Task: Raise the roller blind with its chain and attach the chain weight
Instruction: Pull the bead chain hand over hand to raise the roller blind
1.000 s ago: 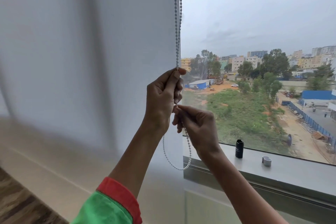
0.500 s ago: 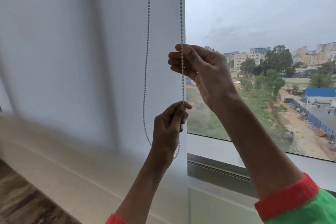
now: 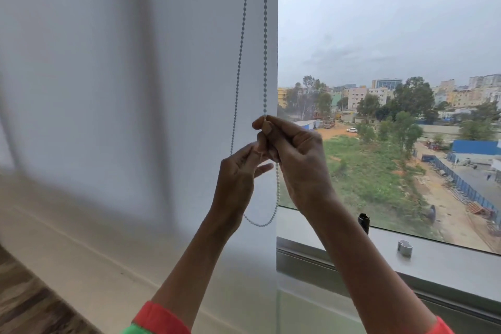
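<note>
Since half a second ago the right hand [image 3: 301,168] has dropped from above the left hand [image 3: 238,173] to meet it, and both now sit together at the blind's edge. The roller blind [image 3: 122,89] is pale grey fabric covering the left of the window. Its white bead chain [image 3: 242,43] hangs in two strands, looping below the hands. The left hand's fingers are loosely parted beside the left strand; whether they grip it cannot be told. The right hand pinches the right strand. On the grey sill [image 3: 447,266] stand a black cylinder [image 3: 363,222] and a small metal piece [image 3: 404,247].
</note>
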